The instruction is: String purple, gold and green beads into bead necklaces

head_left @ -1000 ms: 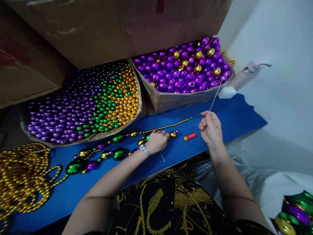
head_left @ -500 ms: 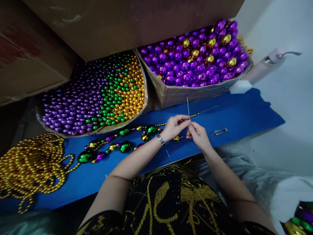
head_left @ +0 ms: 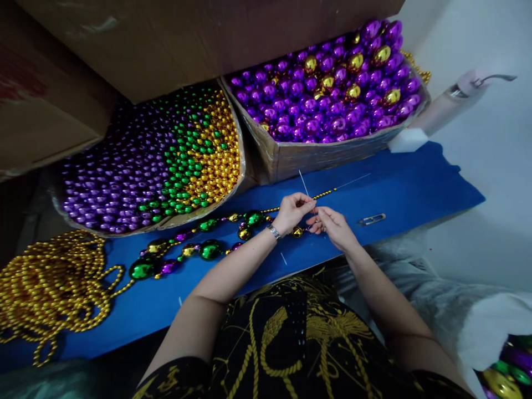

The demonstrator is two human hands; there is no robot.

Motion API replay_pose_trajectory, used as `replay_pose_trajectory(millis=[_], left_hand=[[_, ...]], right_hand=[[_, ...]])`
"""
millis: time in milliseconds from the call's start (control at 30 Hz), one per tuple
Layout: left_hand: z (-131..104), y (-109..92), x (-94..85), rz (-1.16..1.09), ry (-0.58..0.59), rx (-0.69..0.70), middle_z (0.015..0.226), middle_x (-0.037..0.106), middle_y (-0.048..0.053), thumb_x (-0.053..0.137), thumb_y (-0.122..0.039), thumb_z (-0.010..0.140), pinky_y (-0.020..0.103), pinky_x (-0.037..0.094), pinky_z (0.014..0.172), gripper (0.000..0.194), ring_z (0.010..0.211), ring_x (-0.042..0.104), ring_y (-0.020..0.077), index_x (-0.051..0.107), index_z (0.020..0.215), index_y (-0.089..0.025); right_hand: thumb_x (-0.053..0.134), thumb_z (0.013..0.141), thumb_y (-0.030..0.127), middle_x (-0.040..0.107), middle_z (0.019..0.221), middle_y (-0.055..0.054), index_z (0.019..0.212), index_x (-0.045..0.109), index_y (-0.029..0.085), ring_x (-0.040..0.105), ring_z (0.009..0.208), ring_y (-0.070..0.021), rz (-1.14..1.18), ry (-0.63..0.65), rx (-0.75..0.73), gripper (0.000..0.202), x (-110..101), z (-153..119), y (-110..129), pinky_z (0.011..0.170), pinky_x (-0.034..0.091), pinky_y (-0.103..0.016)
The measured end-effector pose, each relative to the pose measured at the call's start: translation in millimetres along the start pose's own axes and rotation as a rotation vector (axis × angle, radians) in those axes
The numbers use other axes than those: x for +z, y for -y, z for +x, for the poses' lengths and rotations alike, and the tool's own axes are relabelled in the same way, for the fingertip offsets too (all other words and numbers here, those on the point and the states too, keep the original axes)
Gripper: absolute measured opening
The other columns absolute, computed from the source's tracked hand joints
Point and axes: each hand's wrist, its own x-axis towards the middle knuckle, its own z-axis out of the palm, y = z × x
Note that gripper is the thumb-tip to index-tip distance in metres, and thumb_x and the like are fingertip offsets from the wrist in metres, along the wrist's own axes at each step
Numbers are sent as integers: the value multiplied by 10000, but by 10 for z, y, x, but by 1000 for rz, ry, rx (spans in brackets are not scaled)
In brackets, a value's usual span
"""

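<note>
My left hand (head_left: 294, 212) pinches a thin white string (head_left: 303, 182), whose free end sticks up above the fingers. Close beside it, my right hand (head_left: 332, 226) has its fingertips closed on the same string, near the end of the bead strand. A necklace of large green (head_left: 211, 249), gold and purple beads lies on the blue cloth to the left and runs under my left wrist. Past my fingers, a short row of small gold beads (head_left: 324, 194) ends in a thin bare thread (head_left: 353, 180). The exact knot or joint between my fingertips is too small to make out.
Thread snips (head_left: 372, 219) lie right of my hands on the blue cloth (head_left: 415, 188). Behind stand a box of small mixed beads (head_left: 166, 160) and a box of large purple beads (head_left: 316, 105). A gold bead chain (head_left: 54, 288) is heaped at left. A white string scrap (head_left: 284, 259) lies nearby.
The string's upright end now leans further left. My hands have shifted slightly left, with the fingertips drawn a little apart. The whole view has moved slightly.
</note>
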Motion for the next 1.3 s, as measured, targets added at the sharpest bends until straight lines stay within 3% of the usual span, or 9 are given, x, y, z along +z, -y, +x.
replay_pose_trajectory(millis=[233, 400, 533, 667, 900, 1033, 1167, 1233, 1300], left_hand=[[9, 10, -12, 4, -9, 3, 684, 634, 7, 808, -448, 649, 230, 431, 612, 383, 614, 555, 86, 613, 718, -126], [5, 7, -5, 31, -22, 9, 686, 633, 13, 796, -466, 652, 230, 416, 599, 392, 610, 539, 88, 605, 711, -129], [-21, 22, 1, 105, -95, 40, 671, 616, 2, 774, -460, 674, 231, 396, 586, 374, 600, 517, 90, 579, 682, -141], [-62, 32, -11, 211, -128, 39, 620, 574, -20, 739, -438, 710, 229, 354, 557, 339, 564, 473, 87, 564, 659, -151], [-106, -25, -162, 392, -164, 123, 651, 601, -12, 680, -355, 785, 238, 373, 616, 244, 611, 511, 110, 572, 686, -160], [-129, -50, -213, 516, -150, 136, 666, 630, -4, 656, -300, 808, 241, 373, 629, 203, 618, 539, 120, 573, 681, -166], [-125, -4, -182, 572, -113, 130, 670, 638, -2, 650, -294, 812, 242, 381, 632, 180, 624, 551, 129, 582, 700, -169], [-117, 21, -160, 582, -122, 137, 681, 640, 3, 644, -299, 816, 245, 388, 643, 187, 637, 556, 131, 581, 699, -167], [-115, 25, -147, 574, -144, 137, 678, 635, 1, 634, -311, 823, 246, 391, 640, 194, 635, 555, 129, 582, 705, -165]], right_hand=[[596, 815, 625, 718, 886, -78, 1087, 572, 176, 651, 607, -121, 3, 31, 14, 525, -38, -4, -9, 534, 484, -224], [518, 900, 514, 725, 918, -74, 1142, 550, 181, 643, 574, -117, -238, 3, -104, 413, -41, -45, 5, 536, 491, -233], [412, 961, 360, 727, 987, -66, 1227, 522, 199, 640, 555, -113, -608, -172, -294, 330, 2, -120, 49, 609, 510, -251], [377, 979, 318, 725, 1005, -68, 1252, 514, 198, 694, 723, -156, -767, -301, -402, 329, -18, -135, 65, 695, 519, -264], [381, 968, 350, 722, 935, -103, 1204, 575, 159, 689, 850, -221, -998, -604, -396, 360, -527, -33, 25, 758, 490, -302], [459, 936, 447, 690, 874, -78, 1154, 574, 181, 663, 812, -198, -619, -634, -325, 362, -660, 8, 22, 758, 507, -314], [572, 867, 509, 575, 746, 24, 1088, 534, 252, 619, 723, -135, 128, -387, -240, 341, -441, 52, 96, 722, 537, -294], [586, 858, 507, 503, 684, 64, 1057, 526, 267, 510, 537, -84, 223, -282, -195, 318, -291, 49, 140, 640, 524, -263], [546, 881, 523, 491, 664, 66, 1047, 538, 257, 398, 441, -67, 73, -230, -198, 313, -175, 19, 158, 525, 465, -230]])
